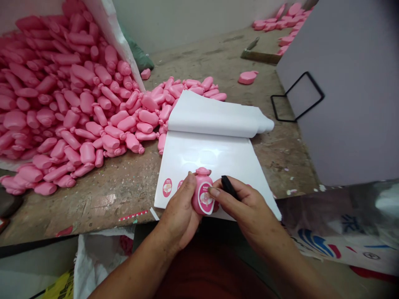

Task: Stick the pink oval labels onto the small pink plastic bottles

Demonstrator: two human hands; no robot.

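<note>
My left hand (pixel 182 207) is closed around a small pink plastic bottle (pixel 199 182), held upright over the near edge of a sheet stack. An oval label (pixel 205 198) with a white border and a picture lies on the bottle's front. Its lower right edge seems to stand slightly off the surface. My right hand (pixel 246 203) touches the label with thumb and finger, while a black, stick-like tool (pixel 229 187) sits in its grip; its tip is hidden. Under both hands is a white label sheet (pixel 205 155) with oval labels (pixel 167 187) along its near edge.
A large heap of pink bottles (pixel 84 104) spills from a white sack (pixel 116 37) at left. Turned-back sheets (pixel 215 114) lie beyond the label sheet. One bottle (pixel 248 77) lies apart on the worn wooden table (pixel 199 58). A grey panel (pixel 349 91) with a black wire bracket (pixel 297 97) stands at right.
</note>
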